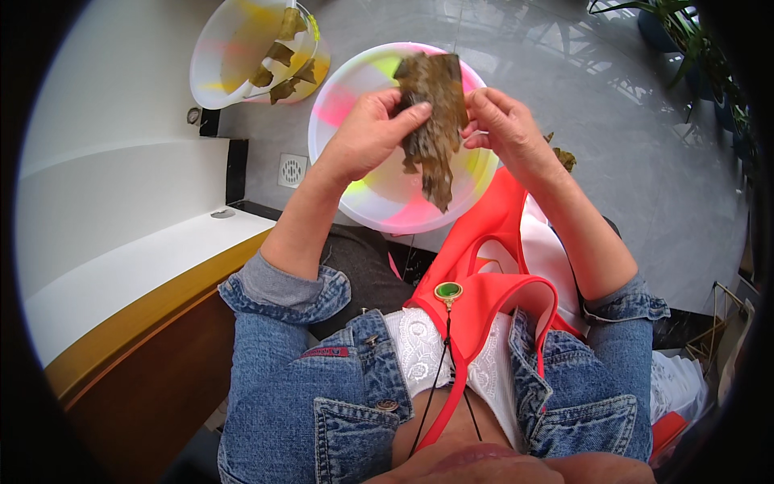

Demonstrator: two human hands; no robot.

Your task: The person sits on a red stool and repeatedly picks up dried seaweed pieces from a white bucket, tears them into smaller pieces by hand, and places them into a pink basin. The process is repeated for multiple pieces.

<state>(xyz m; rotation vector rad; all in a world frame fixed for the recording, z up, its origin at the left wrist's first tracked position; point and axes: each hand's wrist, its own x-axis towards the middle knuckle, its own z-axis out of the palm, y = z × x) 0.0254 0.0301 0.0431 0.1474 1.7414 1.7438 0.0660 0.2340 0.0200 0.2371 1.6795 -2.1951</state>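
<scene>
A ragged brown-green leafy sheet (430,115), wet-looking and torn along its lower end, is held up in front of me. Whether it is kelp or a broad leaf, I cannot tell. My left hand (378,130) grips its left side, thumb laid across the front. At the opposite edge, the bent fingers of my right hand (505,124) pinch the sheet's margin. Beneath both hands is a round white plastic basin (357,202) with pink and yellow patches; the sheet covers part of its inside.
A white-and-yellow bucket (211,66) stands at upper left, several brown-green pieces (280,53) about its rim and handle. A floor drain (292,170) lies left of the basin. More brown scraps (563,158) show beyond my right forearm. Potted plants (695,54) line the far right. A red apron (478,242) covers my lap.
</scene>
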